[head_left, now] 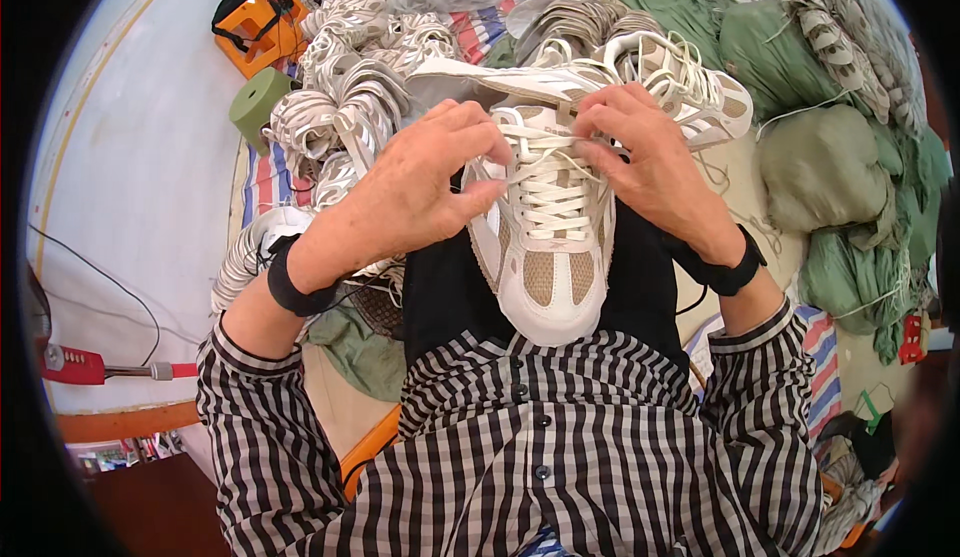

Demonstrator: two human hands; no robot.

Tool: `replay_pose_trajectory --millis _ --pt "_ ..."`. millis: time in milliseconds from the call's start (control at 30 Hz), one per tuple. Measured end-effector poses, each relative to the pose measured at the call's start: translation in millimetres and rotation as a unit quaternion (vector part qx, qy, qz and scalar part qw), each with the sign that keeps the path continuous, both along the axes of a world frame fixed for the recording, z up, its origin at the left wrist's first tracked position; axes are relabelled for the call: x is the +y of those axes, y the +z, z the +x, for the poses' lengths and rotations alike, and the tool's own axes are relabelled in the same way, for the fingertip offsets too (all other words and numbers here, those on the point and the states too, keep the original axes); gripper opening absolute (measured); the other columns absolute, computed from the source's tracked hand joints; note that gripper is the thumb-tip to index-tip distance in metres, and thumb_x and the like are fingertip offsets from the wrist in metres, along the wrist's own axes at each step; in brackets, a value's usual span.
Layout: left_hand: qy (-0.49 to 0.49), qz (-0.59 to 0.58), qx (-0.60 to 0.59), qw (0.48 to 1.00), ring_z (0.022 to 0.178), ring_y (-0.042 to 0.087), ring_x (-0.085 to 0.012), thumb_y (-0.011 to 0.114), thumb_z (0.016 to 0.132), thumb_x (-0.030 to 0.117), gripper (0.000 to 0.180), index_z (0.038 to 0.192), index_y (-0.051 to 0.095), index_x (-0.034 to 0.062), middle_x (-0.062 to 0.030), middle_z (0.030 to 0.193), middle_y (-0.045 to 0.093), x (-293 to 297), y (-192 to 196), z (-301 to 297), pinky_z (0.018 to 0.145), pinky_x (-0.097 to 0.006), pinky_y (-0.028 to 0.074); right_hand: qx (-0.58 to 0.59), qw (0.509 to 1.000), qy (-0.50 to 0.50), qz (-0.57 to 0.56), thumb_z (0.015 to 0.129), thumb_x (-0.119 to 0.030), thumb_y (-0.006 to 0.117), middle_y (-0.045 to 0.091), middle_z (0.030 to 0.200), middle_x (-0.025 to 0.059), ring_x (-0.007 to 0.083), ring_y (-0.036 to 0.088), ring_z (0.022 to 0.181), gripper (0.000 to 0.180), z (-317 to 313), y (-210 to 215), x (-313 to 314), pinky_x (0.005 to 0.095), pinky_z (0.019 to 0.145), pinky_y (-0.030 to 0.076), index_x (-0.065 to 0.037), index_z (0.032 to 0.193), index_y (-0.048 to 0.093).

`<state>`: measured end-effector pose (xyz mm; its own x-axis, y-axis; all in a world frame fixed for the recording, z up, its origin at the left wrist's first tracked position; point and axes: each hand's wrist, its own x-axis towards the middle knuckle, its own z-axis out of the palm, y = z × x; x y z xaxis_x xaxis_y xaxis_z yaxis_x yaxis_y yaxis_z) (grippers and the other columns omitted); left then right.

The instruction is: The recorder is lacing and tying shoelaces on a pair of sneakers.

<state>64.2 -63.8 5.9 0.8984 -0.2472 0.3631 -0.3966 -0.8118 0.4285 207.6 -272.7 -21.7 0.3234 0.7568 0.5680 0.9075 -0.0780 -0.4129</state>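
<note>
A cream and beige sneaker upper (552,287) lies on my lap, its toe pointing toward me. A flat cream shoelace (553,197) crosses its front in several rows. My left hand (435,172) is at the left side of the eyelets, fingers bent in at the lace near the top. On the right, my right hand (645,157) has its thumb and fingers bent together at the lace by the tongue. The lace ends inside the fingers are mostly hidden. Just beyond the hands lies another laced upper (690,92) in matching colours.
Bundles of stacked shoe uppers (330,107) lie at the back left, near a green roll (262,102) and an orange stool (258,27). Green cloth sacks (825,167) fill the right side. Loose cords trail over the floor, and a red-handled tool (75,365) is at left.
</note>
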Motion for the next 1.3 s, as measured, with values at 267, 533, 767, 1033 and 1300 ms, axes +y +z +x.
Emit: replay_pose_trajectory --millis 267,533,767,1033,1300 --pt "0.030 0.016 -0.037 0.999 0.083 0.051 -0.0276 0.067 0.075 0.003 0.015 0.085 0.055 0.0023 -0.0088 0.082 0.053 -16 -10 13 0.075 -0.035 0.043 0.031 0.998 0.010 0.046 0.081 -0.004 0.066 0.062 0.086 0.0100 0.0292 0.056 0.087 0.008 6 -4 0 0.0383 0.076 0.046 -0.001 0.087 0.062" --pt "0.024 -0.147 0.103 0.984 0.076 0.056 -0.0110 0.056 0.086 0.002 0.005 0.090 0.053 0.0019 -0.0033 0.082 0.058 -14 9 17 0.067 -0.028 0.044 0.302 0.951 0.053 0.048 0.088 -0.009 0.062 0.060 0.080 0.0008 0.0094 0.053 0.075 0.009 20 -15 -6 0.0267 0.070 0.044 0.000 0.088 0.062" --pt "-0.001 -0.252 0.159 0.955 0.081 0.056 -0.0075 0.058 0.088 0.004 0.015 0.103 0.058 0.0019 -0.0004 0.086 0.060 -2 8 34 0.075 -0.023 0.046 0.471 0.872 0.055 0.117 0.093 -0.015 0.061 0.060 0.085 -0.0024 0.0054 0.053 0.079 0.013 39 -22 -42 0.0214 0.075 0.044 -0.002 0.091 0.062" --pt "-0.010 -0.330 0.214 0.919 0.089 0.057 -0.0085 0.060 0.088 0.008 0.018 0.104 0.061 0.0009 -0.0008 0.094 0.063 8 7 40 0.083 -0.024 0.046 0.411 0.909 -0.025 0.059 0.090 -0.009 0.064 0.062 0.085 0.0001 0.0088 0.056 0.080 0.008 36 -37 -48 0.0235 0.074 0.045 -0.003 0.094 0.061" --pt "0.080 -0.294 0.126 0.944 0.091 0.056 -0.0065 0.058 0.089 0.004 0.017 0.105 0.061 0.0000 -0.0004 0.095 0.061 14 -2 26 0.082 -0.020 0.044 0.158 0.982 -0.084 0.062 0.081 -0.003 0.067 0.059 0.081 0.0118 0.0229 0.059 0.074 0.016 1 -47 -43 0.0332 0.067 0.048 0.000 0.093 0.057"
